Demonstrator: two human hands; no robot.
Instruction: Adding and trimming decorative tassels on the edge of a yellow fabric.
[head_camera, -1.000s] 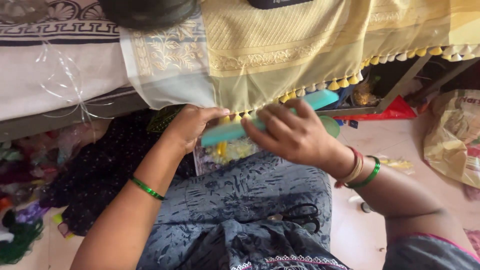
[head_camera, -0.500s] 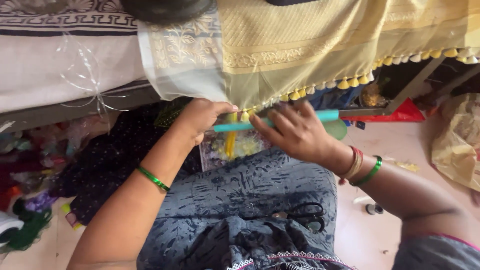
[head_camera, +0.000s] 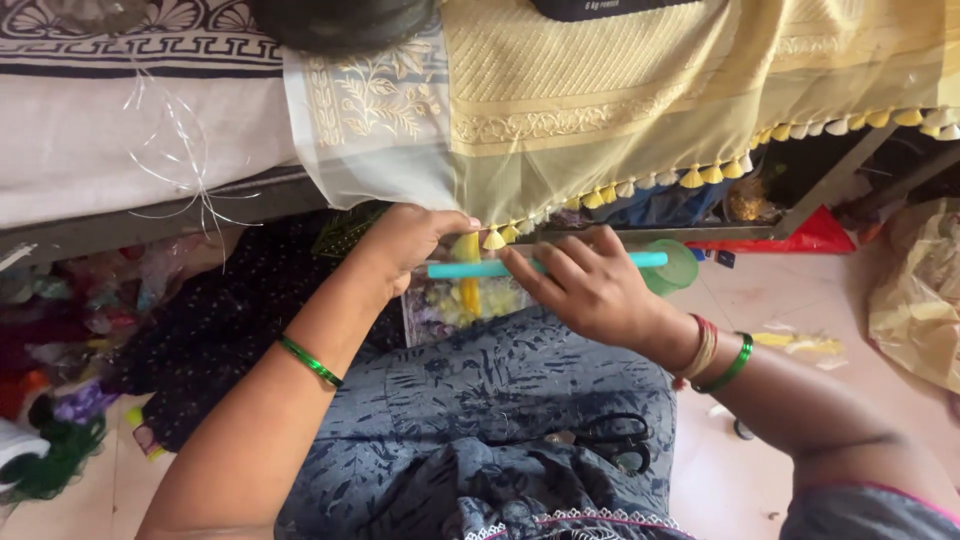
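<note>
In the head view, my left hand (head_camera: 405, 245) pinches the yellow tasselled fabric edge (head_camera: 560, 205), and my right hand (head_camera: 585, 285) is closed around a thin turquoise stick (head_camera: 470, 269) held level below it; its middle is hidden by my fingers

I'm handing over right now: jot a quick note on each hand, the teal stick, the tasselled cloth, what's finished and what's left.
Left hand: pinches the hem of the yellow cloth at a tassel, fingertips on the end of the teal stick.
Right hand: fingers wrapped over the stick's middle, holding it level just under the hem.
Cloth hangs off the bed edge; scissors lie on the lap.
Done: a row of yellow tassels runs along the hem to the right of the hands.
Left: the pale hem section to the left of the hands shows no tassels.
</note>
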